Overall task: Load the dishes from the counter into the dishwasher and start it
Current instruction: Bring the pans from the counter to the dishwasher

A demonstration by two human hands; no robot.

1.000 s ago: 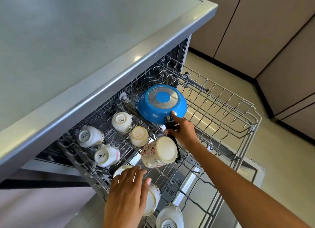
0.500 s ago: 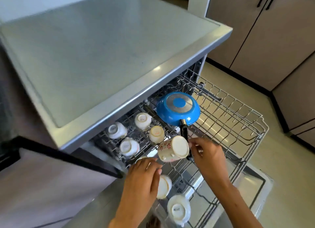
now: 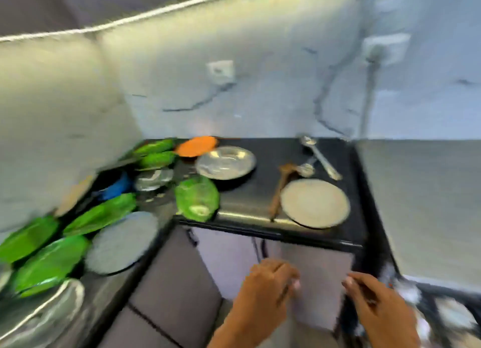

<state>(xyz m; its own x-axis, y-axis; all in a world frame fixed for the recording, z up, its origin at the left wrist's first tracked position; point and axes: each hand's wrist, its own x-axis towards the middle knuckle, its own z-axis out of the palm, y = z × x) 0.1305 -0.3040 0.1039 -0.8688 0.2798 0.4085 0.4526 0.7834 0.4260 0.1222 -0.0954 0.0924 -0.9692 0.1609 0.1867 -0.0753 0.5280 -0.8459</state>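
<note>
At the far left of the frame, blurred by motion, green plates point(image 3: 49, 263) lie overlapping on the black counter point(image 3: 250, 204), and a steel dish point(image 3: 39, 319) sits in the lower-left corner just below them. A round grey plate point(image 3: 121, 242) rests beside them near the counter's edge. Further back in the corner are more green plates, a small steel bowl point(image 3: 153, 179) and something blue point(image 3: 117, 187) too smeared to identify. Toward the middle, a green plate point(image 3: 197, 198) lies at the front edge of the counter, an orange plate point(image 3: 195, 145) sits against the marble wall point(image 3: 260, 74), and a shiny steel plate point(image 3: 226, 162) lies just right of the orange one. Right of centre, a wooden spoon point(image 3: 279, 191) lies touching the left rim of a flat grey plate point(image 3: 315, 203), with two metal spoons point(image 3: 320, 157) behind them. In the lower middle of the frame, in front of pale cabinet doors point(image 3: 229, 259), the left hand point(image 3: 265, 287) hangs with its fingers loosely curled and holding nothing. To its right, well apart from it, the right hand point(image 3: 377, 298) likewise shows relaxed, slightly bent fingers with nothing in them. At the right edge, the grey top of the dishwasher point(image 3: 421, 204) fills the frame, with blurred white shapes at the lower-right corner too smeared to make out.
</note>
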